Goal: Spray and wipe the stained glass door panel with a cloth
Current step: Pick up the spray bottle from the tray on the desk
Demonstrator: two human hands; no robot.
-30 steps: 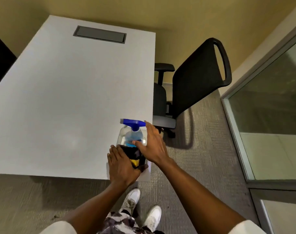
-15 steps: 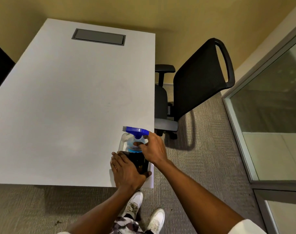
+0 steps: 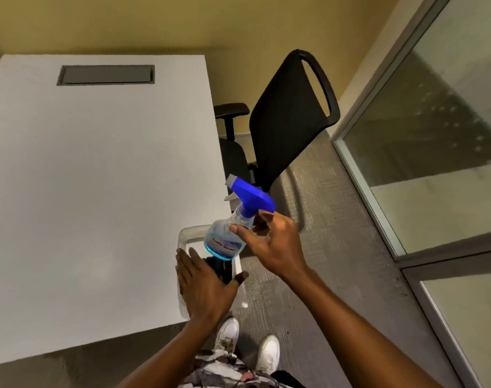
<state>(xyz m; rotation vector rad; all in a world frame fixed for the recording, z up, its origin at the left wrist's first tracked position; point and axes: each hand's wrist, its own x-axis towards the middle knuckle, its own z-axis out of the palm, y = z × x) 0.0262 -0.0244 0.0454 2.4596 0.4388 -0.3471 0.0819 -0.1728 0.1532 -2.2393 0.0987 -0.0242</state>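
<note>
My right hand (image 3: 272, 245) grips the neck of a clear spray bottle (image 3: 226, 233) with a blue trigger head and blue liquid, held tilted in the air above a clear plastic tray (image 3: 188, 233) at the table's near right corner. My left hand (image 3: 203, 287) lies flat, fingers spread, over a dark cloth (image 3: 219, 266) in that tray; most of the cloth is hidden under the hand. The glass door panel (image 3: 434, 141) in its grey metal frame stands at the right.
A white table (image 3: 93, 191) with a grey cable hatch (image 3: 107, 75) fills the left. A black office chair (image 3: 289, 121) stands between the table and the glass. Grey carpet (image 3: 331, 247) lies to the right. My white shoes (image 3: 268, 354) are below.
My right hand has closed on the spray bottle and lifted it out of the tray, tilting it toward the right. My left hand stayed on the cloth.
</note>
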